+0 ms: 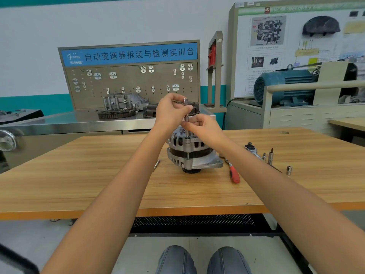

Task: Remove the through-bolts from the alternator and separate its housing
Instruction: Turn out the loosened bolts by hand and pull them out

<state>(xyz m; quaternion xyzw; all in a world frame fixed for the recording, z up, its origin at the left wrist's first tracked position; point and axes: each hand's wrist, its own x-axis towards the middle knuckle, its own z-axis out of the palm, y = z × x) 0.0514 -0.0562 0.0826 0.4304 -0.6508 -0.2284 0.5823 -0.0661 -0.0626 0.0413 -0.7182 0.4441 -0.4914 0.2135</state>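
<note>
At the near edge of the view 2 knees in jeans show below the table (98,194), and both forearms reach forward over its near edge toward the middle of the worktop.

The alternator (192,153) stands pulley-down about midway between the near and far edges, a little right of centre. A slim extension bar (185,117) rises upright from a socket seated on a through-bolt (187,155) on the side of the housing facing the person, so the tool's long axis runs vertical, in line with the bolt.

The right hand (201,127) sits lower, directly above the housing, thumb and fingertips pinching the bar's lower part. The left hand (171,113) is higher and just left of the bar, fingers curled, pinching it near the top. Both wrists are raised and bent inward so the 2 grips stack on 1 shaft. The right hand is nearer the bolt head.

The likely step is spinning the bolt out by finger; the bar must stay plumb over the bolt, or the socket may slip off.

Right of the alternator lie a red-handled ratchet (234,175), a second ratchet (251,148) and upright sockets (270,157) toward the right edge. A small metal piece (157,164) lies just left. Beyond the far edge stands a steel bench with a pegboard (130,84).
</note>
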